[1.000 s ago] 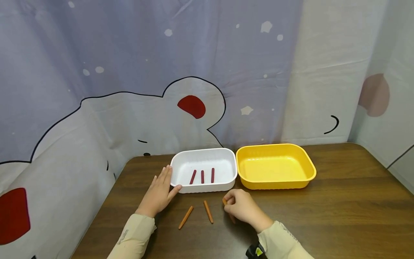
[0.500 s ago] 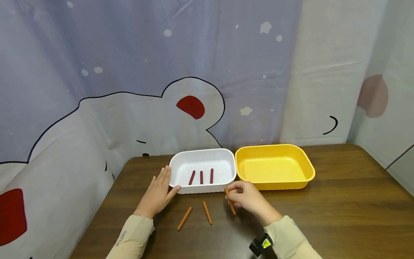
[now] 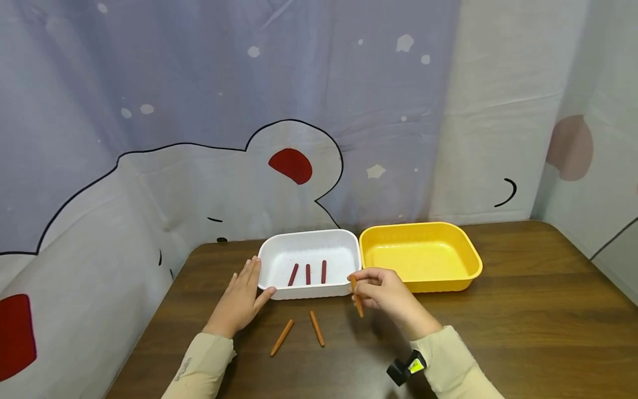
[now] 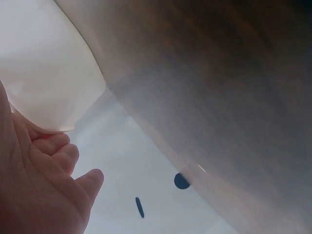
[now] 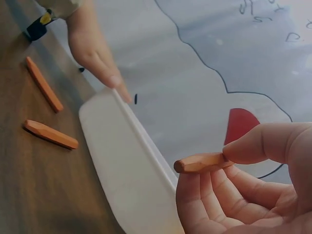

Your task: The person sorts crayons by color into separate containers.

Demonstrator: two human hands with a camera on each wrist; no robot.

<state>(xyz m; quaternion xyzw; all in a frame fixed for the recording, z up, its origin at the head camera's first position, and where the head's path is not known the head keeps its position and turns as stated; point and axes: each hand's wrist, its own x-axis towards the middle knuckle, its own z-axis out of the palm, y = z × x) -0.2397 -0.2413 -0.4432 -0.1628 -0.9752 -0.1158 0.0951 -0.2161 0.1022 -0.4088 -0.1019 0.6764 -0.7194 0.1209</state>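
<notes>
An orange crayon (image 3: 360,306) is pinched between the thumb and fingers of my right hand (image 3: 391,296), in front of the white tray's right corner. In the right wrist view the thumb presses on the held crayon (image 5: 197,164) from one side, with fingertips under it. My left hand (image 3: 236,305) rests against the left end of the white tray (image 3: 309,234), fingers straight along the side and thumb at the front corner. Three dark red crayons (image 3: 308,274) lie inside that tray. Two more orange crayons (image 3: 282,338) lie on the table before it.
A yellow tray (image 3: 421,286) stands right beside the white one, toward the back of the brown wooden table (image 3: 538,310). Behind the table hangs a printed curtain (image 3: 384,111). A black device (image 3: 406,368) is strapped at my right wrist.
My right hand has lifted the third orange crayon off the table and moved it up toward the white tray's front right corner. The left hand has stayed at the tray.
</notes>
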